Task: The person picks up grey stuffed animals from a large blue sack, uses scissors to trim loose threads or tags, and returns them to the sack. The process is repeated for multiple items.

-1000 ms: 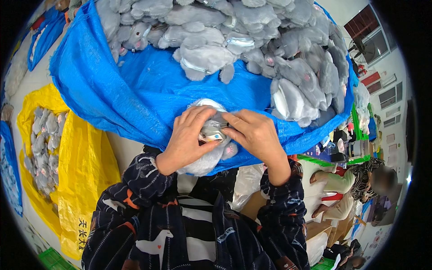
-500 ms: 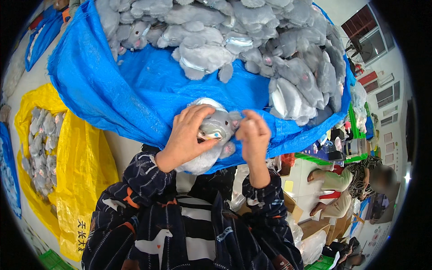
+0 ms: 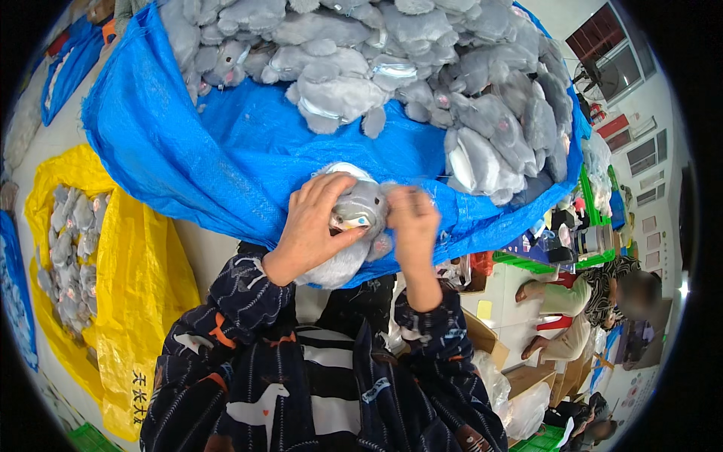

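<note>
A grey and white plush toy animal lies at the near edge of a blue tarp sack. My left hand is wrapped round it, with the thumb by a slit showing a white and light blue patch. At the toy's right side, by an ear, is my right hand; its fingers are smeared by motion, so their hold cannot be made out. Beyond lies a heap of similar grey plush toys, several with light blue strips showing.
To my left a yellow sack holds more small grey plush pieces. On the right stand green crates with mixed goods and cardboard boxes. A person sits farther right.
My right hand has moved left, from just beside the toy to against its ear side. The left hand keeps its hold, and the toy has barely shifted.
</note>
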A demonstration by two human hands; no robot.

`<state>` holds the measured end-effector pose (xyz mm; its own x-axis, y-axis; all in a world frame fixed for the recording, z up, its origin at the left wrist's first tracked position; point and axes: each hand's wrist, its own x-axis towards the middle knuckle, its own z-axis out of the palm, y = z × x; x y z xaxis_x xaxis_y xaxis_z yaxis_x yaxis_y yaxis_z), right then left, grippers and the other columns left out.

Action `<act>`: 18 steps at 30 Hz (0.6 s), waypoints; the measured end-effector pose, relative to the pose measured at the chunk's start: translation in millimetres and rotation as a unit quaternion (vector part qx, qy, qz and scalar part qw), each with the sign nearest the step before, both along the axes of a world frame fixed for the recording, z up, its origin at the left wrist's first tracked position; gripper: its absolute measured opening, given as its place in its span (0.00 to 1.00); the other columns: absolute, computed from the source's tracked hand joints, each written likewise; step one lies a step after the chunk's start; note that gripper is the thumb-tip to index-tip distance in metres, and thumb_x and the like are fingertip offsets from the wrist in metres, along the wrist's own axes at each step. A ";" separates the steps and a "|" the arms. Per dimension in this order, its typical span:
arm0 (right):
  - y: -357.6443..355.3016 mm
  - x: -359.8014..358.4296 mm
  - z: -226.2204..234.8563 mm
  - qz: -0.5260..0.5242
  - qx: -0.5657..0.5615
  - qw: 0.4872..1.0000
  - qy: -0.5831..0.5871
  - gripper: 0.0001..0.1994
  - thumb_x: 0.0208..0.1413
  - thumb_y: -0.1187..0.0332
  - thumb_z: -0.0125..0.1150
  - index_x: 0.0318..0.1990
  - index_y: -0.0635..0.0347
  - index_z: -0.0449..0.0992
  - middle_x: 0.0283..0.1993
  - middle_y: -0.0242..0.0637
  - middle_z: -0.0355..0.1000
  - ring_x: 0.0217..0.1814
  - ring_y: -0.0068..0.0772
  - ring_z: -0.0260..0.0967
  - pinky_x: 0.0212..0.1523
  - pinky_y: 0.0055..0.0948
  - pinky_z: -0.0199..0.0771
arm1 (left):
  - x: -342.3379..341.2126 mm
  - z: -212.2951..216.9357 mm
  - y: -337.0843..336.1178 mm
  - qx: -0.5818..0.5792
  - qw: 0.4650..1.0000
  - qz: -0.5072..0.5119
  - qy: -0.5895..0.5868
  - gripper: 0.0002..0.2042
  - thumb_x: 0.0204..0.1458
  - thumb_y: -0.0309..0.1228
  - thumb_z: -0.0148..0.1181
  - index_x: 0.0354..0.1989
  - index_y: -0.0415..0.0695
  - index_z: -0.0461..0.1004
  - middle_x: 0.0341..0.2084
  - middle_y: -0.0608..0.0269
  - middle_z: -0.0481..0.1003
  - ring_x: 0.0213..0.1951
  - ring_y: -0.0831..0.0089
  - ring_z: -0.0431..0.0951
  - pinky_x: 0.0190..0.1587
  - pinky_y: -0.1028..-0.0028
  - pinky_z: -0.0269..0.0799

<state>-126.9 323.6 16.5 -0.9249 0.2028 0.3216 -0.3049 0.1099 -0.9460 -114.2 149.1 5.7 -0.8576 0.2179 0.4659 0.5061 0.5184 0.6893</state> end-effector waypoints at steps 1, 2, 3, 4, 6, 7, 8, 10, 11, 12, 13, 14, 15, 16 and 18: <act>11.9 3.6 1.7 -0.022 -0.174 0.979 -0.105 0.06 0.56 0.68 0.57 0.29 0.59 0.70 0.20 0.30 0.64 0.17 0.24 0.60 0.18 0.23 0.58 | -0.1 -0.8 -1.5 0.002 1.000 0.000 -0.001 0.34 0.35 0.35 0.69 0.55 0.46 0.62 0.54 0.55 0.64 0.58 0.55 0.60 0.58 0.60 0.52; 30.5 11.4 5.9 0.056 -0.243 0.963 -0.104 0.08 0.57 0.66 0.55 0.28 0.58 0.70 0.19 0.27 0.62 0.16 0.20 0.57 0.18 0.21 0.55 | -0.3 -1.8 -1.3 0.005 1.000 -0.001 -0.003 0.34 0.35 0.35 0.69 0.55 0.46 0.62 0.54 0.54 0.64 0.58 0.55 0.60 0.58 0.60 0.52; 45.7 22.7 6.5 0.136 -0.313 0.935 -0.100 0.10 0.59 0.65 0.54 0.27 0.58 0.69 0.18 0.25 0.60 0.16 0.16 0.54 0.18 0.18 0.52 | -0.7 -2.9 -1.2 0.003 1.000 0.001 0.003 0.34 0.36 0.36 0.69 0.55 0.46 0.62 0.55 0.54 0.64 0.58 0.55 0.60 0.58 0.60 0.52; 52.3 38.5 -0.7 0.205 -0.332 0.913 -0.117 0.09 0.58 0.65 0.55 0.28 0.59 0.71 0.19 0.26 0.62 0.17 0.16 0.56 0.19 0.19 0.54 | -1.2 -3.3 -0.3 0.001 1.000 -0.001 0.009 0.34 0.36 0.36 0.70 0.55 0.46 0.62 0.55 0.54 0.64 0.58 0.55 0.60 0.58 0.60 0.52; 67.7 71.8 -10.8 0.286 -0.148 0.924 -0.209 0.08 0.56 0.65 0.58 0.33 0.61 0.74 0.21 0.27 0.66 0.19 0.20 0.61 0.21 0.21 0.60 | -1.1 -5.9 0.1 0.002 1.000 -0.001 0.021 0.35 0.36 0.36 0.70 0.56 0.46 0.61 0.55 0.54 0.63 0.58 0.54 0.60 0.58 0.60 0.53; 72.3 83.0 -6.9 0.281 0.062 0.918 -0.274 0.10 0.56 0.64 0.59 0.37 0.62 0.75 0.23 0.28 0.68 0.20 0.23 0.64 0.22 0.23 0.63 | -1.0 -7.7 0.3 0.005 1.000 -0.002 0.026 0.36 0.36 0.36 0.70 0.56 0.45 0.60 0.55 0.53 0.63 0.58 0.54 0.60 0.58 0.59 0.53; 60.5 88.5 -9.8 0.268 0.239 0.924 -0.134 0.13 0.52 0.65 0.63 0.42 0.62 0.76 0.25 0.32 0.72 0.22 0.31 0.69 0.24 0.27 0.68 | -0.8 -9.3 1.5 0.009 0.999 -0.003 0.031 0.36 0.36 0.36 0.70 0.57 0.45 0.60 0.55 0.52 0.63 0.58 0.54 0.60 0.58 0.59 0.52; 49.2 96.5 -0.9 0.140 0.399 0.903 -0.077 0.14 0.49 0.66 0.66 0.42 0.62 0.76 0.24 0.35 0.71 0.21 0.33 0.67 0.24 0.26 0.68 | 3.1 -11.3 3.6 0.006 0.996 0.042 0.075 0.41 0.35 0.37 0.72 0.59 0.42 0.56 0.55 0.49 0.62 0.58 0.52 0.60 0.58 0.57 0.53; 47.4 98.7 1.4 0.073 0.473 0.877 -0.048 0.14 0.48 0.67 0.67 0.42 0.62 0.76 0.23 0.36 0.71 0.20 0.34 0.66 0.24 0.26 0.67 | 5.7 -12.7 4.6 0.004 0.993 0.064 0.097 0.43 0.34 0.38 0.72 0.60 0.41 0.55 0.55 0.47 0.61 0.58 0.51 0.60 0.59 0.56 0.53; 50.0 96.8 -6.7 0.047 0.358 0.933 -0.014 0.13 0.46 0.69 0.67 0.40 0.62 0.76 0.23 0.39 0.70 0.19 0.34 0.65 0.24 0.26 0.66 | 8.0 -15.3 4.5 0.015 0.992 0.087 0.087 0.45 0.34 0.39 0.73 0.61 0.39 0.53 0.55 0.46 0.61 0.58 0.50 0.60 0.59 0.56 0.53; 52.1 95.9 -1.9 0.033 0.367 0.929 -0.026 0.13 0.46 0.69 0.67 0.40 0.62 0.76 0.23 0.39 0.70 0.19 0.34 0.65 0.24 0.26 0.66 | 10.5 -18.6 3.8 0.026 0.991 0.110 0.078 0.48 0.33 0.40 0.73 0.62 0.38 0.51 0.55 0.44 0.60 0.57 0.49 0.60 0.59 0.55 0.53; 55.3 92.4 8.1 0.020 0.375 0.926 -0.039 0.13 0.46 0.69 0.66 0.39 0.63 0.76 0.23 0.40 0.70 0.19 0.35 0.66 0.24 0.27 0.66 | 13.4 -18.9 2.2 0.035 0.988 0.134 0.069 0.50 0.32 0.40 0.74 0.63 0.37 0.49 0.56 0.43 0.60 0.57 0.48 0.60 0.59 0.55 0.54; 58.2 87.9 14.9 0.003 0.383 0.923 -0.050 0.12 0.46 0.69 0.66 0.39 0.63 0.76 0.23 0.40 0.70 0.19 0.35 0.66 0.24 0.27 0.66 | 15.0 -17.7 2.0 0.036 0.991 0.119 0.046 0.51 0.31 0.41 0.74 0.63 0.36 0.48 0.55 0.42 0.60 0.57 0.48 0.60 0.58 0.55 0.54; 60.5 80.0 14.8 0.018 0.399 0.915 -0.063 0.10 0.47 0.72 0.65 0.37 0.65 0.76 0.24 0.42 0.69 0.20 0.34 0.67 0.24 0.29 0.66 | 16.7 -16.1 2.3 0.038 0.994 0.105 0.023 0.52 0.30 0.41 0.75 0.64 0.35 0.48 0.55 0.42 0.59 0.56 0.48 0.60 0.58 0.55 0.55; 50.4 65.9 13.5 -0.009 0.349 0.937 0.035 0.08 0.48 0.74 0.63 0.37 0.66 0.75 0.25 0.42 0.70 0.21 0.33 0.67 0.24 0.28 0.66 | 20.0 -16.7 3.2 0.014 0.995 0.096 0.032 0.53 0.30 0.41 0.75 0.63 0.34 0.48 0.55 0.42 0.60 0.55 0.47 0.61 0.57 0.56 0.56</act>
<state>-61.0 374.0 30.1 -0.8953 -0.0642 0.4408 -0.3555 0.6993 -0.6202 -94.3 152.3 -11.0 -0.8510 0.0388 0.5237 0.4421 0.5911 0.6746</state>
